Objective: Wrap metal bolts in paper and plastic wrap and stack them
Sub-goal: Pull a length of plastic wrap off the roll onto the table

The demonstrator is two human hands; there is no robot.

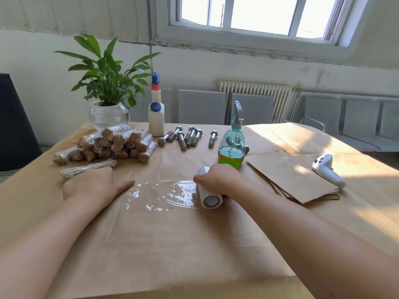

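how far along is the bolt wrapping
Well along. Done: a stack of wrapped bolts sits at the left, with one more bundle lying in front of it. In hand: the right hand grips the wrap roll, and the left hand presses flat on the pulled-out film. Left: about seven bare bolts by the bottles, and a stack of paper sheets.

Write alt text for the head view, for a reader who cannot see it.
A person's right hand grips a plastic wrap roll, a clear sheet pulled left across the paper-covered table to the left hand, which lies flat. Behind lie a stack of wrapped bolts, bare metal bolts and a green spray bottle.
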